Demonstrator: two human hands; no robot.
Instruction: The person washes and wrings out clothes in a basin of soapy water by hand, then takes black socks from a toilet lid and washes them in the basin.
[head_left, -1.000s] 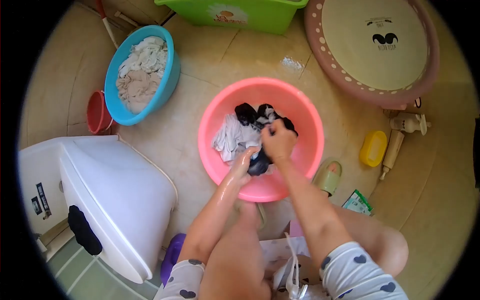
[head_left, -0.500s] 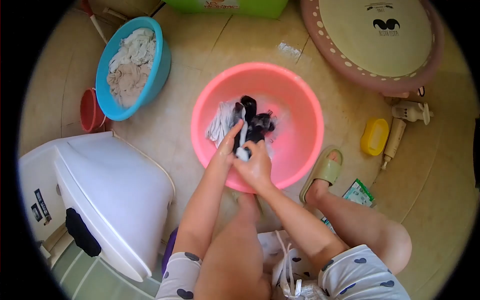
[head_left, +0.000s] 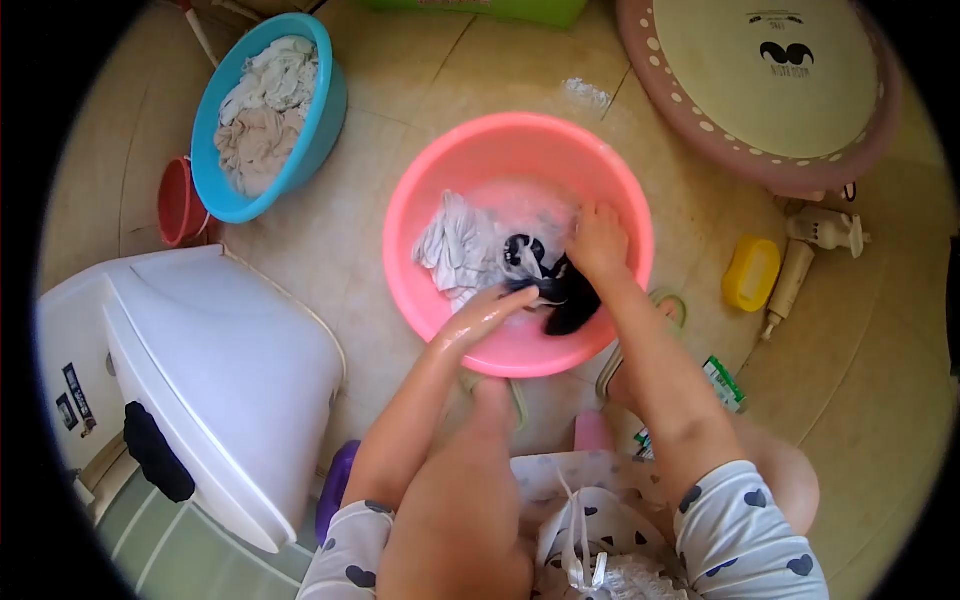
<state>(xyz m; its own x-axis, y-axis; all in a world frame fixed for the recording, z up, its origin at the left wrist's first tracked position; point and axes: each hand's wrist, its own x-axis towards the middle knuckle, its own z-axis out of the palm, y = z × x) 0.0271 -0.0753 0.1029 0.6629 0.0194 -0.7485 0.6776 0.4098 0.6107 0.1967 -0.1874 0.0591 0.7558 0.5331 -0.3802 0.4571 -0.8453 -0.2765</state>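
A pink basin (head_left: 420, 320) on the floor holds shallow, cloudy water and wet laundry. My left hand (head_left: 488, 312) is over its near side with fingers stretched out, touching the edge of a black cloth item (head_left: 572, 308). My right hand (head_left: 600, 242) reaches down by the right inner wall, above the black item's far end. Its fingertips point downward and are hidden, so I cannot tell whether they grip anything. A bunched white garment (head_left: 455, 245) lies in the basin's left part. Between the hands a black-and-white patch of cloth (head_left: 523, 252) shows.
A blue tub (head_left: 335, 110) with white and beige clothes stands at back left beside a red bucket (head_left: 178, 205). A round lidded pink-rimmed container (head_left: 770, 90) is at back right. A yellow soap dish (head_left: 751, 273), tube (head_left: 790, 285) and pump bottle (head_left: 828, 230) lie right. White fixture (head_left: 225, 360) left.
My hands, close together over the basin's middle before, are now apart. The right hand moved right and down into the basin. The black item shifted toward the near right side.
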